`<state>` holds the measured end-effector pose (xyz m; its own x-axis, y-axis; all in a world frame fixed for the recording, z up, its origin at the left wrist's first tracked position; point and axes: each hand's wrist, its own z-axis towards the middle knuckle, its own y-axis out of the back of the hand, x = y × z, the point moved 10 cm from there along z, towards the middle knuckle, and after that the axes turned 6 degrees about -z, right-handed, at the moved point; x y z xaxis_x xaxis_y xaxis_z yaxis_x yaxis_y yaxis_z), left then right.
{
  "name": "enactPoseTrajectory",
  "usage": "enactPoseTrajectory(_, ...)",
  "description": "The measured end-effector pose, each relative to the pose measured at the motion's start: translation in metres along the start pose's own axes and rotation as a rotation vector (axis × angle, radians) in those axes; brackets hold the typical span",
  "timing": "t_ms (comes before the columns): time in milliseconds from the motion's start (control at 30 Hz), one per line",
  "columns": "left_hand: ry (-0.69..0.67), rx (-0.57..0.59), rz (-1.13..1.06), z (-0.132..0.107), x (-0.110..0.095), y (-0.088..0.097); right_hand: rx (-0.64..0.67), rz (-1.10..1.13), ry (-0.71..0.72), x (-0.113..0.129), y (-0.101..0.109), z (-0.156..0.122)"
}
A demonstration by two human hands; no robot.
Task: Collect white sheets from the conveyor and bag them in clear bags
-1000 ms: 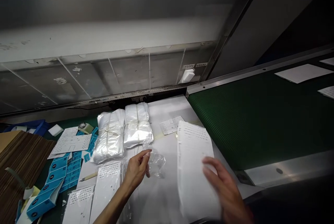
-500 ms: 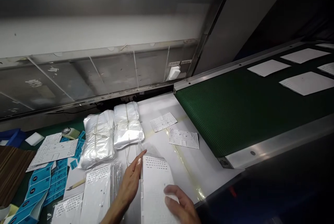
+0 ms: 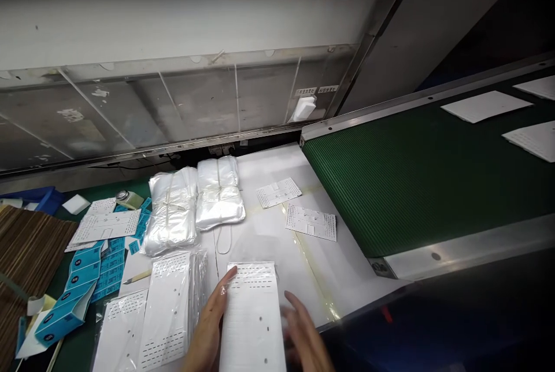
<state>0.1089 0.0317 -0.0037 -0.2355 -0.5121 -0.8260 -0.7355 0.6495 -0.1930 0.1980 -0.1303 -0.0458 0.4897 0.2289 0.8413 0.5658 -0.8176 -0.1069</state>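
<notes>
My left hand grips the left edge of a white slotted card, thumb laid along its upper left corner. Clear film shows at the card's top edge, so it appears to sit in a plastic bag. Just off the right edge is my right hand, fingers apart and a little blurred, holding nothing visible. Left of my left hand lie white slotted cards in clear bags, in an overlapping pile. Beyond them rest two tied bundles of clear plastic bags. Two loose printed cards lie on the white tabletop.
A green conveyor belt with white packs on it runs at the right, edged by a metal rail. At left are blue label strips, a pen-like tool, brown cardboard and a blue tray.
My right hand has let go of the card and moved off its right side. The card has shifted slightly left, with my left hand still on it. The whole view has turned somewhat left.
</notes>
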Motion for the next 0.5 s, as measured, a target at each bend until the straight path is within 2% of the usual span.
enactPoseTrajectory(67, 0.033, 0.003, -0.071, 0.001, 0.010, 0.002, 0.020, -0.140, 0.084, 0.013, 0.010, 0.011)
enactPoseTrajectory(167, 0.093, 0.066, -0.142, 0.003, 0.020, -0.006, 0.059, -0.363, 0.230, 0.038, 0.011, 0.028)
enactPoseTrajectory(300, 0.076, 0.097, -0.233, 0.006, 0.026, -0.015, -0.011, -0.587, 0.295, 0.055, 0.011, 0.039)
enactPoseTrajectory(400, 0.044, 0.036, -0.141, 0.001, 0.035, -0.007, -0.022, -0.712, 0.367, 0.052, 0.010, 0.030)
enactPoseTrajectory(500, -0.009, -0.076, 0.101, -0.015, 0.035, 0.014, 0.128, -0.694, 0.323, 0.024, 0.006, 0.011)
